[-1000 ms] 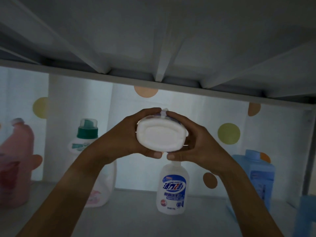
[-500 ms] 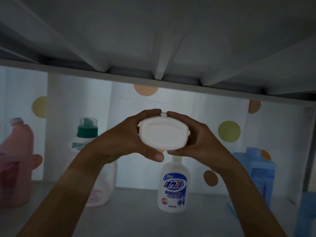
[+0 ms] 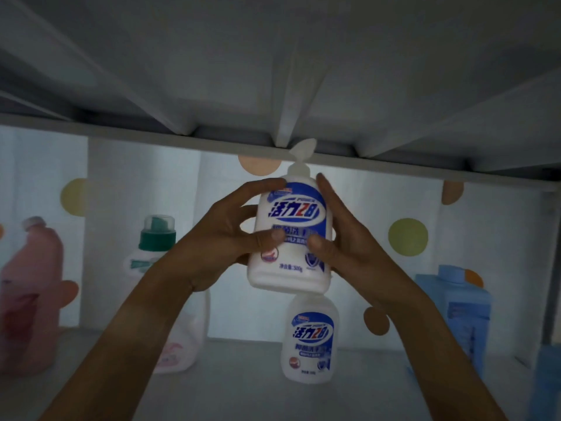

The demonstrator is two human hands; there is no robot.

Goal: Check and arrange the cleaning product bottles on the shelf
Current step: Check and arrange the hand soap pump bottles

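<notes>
A white pump bottle (image 3: 291, 238) with a blue label is held upright in mid-air in front of the shelf, label facing me, its pump nozzle near the underside of the shelf above. My left hand (image 3: 224, 238) grips its left side, thumb across the label. My right hand (image 3: 340, 238) holds its right side, thumb on the front and fingers stretched up along the side. Directly below stands a second identical white pump bottle (image 3: 309, 338) on the shelf board (image 3: 243, 390).
On the shelf stand a pink jug (image 3: 30, 299) at far left, a white jug with a green cap (image 3: 158, 238) behind my left arm, and a blue bottle (image 3: 455, 314) at right. A dotted backdrop (image 3: 408, 237) closes the back. The upper shelf's ribbed underside (image 3: 285, 86) hangs low overhead.
The held bottle has been turned from bottom-facing-me to upright with its label towards me. Both hands shifted their grip to its sides.
</notes>
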